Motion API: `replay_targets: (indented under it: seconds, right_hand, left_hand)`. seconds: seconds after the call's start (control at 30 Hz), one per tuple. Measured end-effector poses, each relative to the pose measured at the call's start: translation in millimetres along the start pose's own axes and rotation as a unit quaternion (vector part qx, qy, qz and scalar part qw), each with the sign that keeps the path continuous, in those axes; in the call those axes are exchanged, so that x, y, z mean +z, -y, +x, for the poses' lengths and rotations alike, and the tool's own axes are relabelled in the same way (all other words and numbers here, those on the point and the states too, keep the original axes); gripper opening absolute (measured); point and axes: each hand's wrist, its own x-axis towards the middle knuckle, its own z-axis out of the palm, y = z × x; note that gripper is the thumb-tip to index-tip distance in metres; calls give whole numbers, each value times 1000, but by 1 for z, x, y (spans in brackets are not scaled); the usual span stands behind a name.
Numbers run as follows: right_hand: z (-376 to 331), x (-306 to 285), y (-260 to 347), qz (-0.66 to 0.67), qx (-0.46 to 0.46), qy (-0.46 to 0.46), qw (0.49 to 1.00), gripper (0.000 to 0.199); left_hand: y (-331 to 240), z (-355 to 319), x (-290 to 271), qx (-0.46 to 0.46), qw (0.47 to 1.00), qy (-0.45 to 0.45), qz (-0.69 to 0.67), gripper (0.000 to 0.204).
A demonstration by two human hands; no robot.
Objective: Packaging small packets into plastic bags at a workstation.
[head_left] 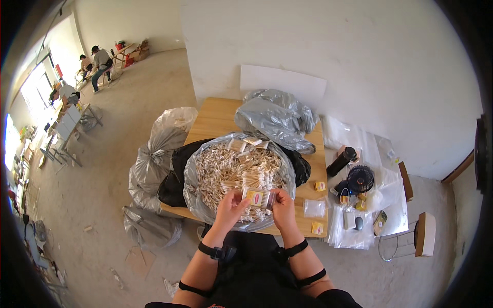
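Note:
Between my two hands is a small clear packet of cotton swabs (256,197) with a yellow and red label. My left hand (231,209) grips its left end, thumb on the front. Closed at the packet's right end is my right hand (283,206), its fingertips partly hidden. Just beneath lies a large open grey plastic bag (191,185) full of loose cotton swabs (218,167). A neat bundle of swabs (257,179) sits on the heap behind the packet, and several filled packets (237,145) rest at the bag's far edge.
The bag stands on a wooden table (213,113). A crumpled grey bag (275,115) lies behind it; stuffed bags (159,154) stand on the left. Rightward are yellow cards (317,227), clear sleeves (314,208), a black bottle (341,161) and a fan (360,178). Other people (101,64) sit far left.

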Motion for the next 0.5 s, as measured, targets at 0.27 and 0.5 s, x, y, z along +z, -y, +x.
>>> replay_targets:
  seconds: [0.27, 0.5]
  right_hand:
    - [2, 15, 33, -329, -333, -18, 883, 12]
    - [-2, 31, 26, -214, -126, 47, 968, 5]
  left_hand:
    - [-14, 0, 6, 108, 976, -59, 181, 18]
    - [-19, -2, 8, 43, 991, -22, 128, 10]
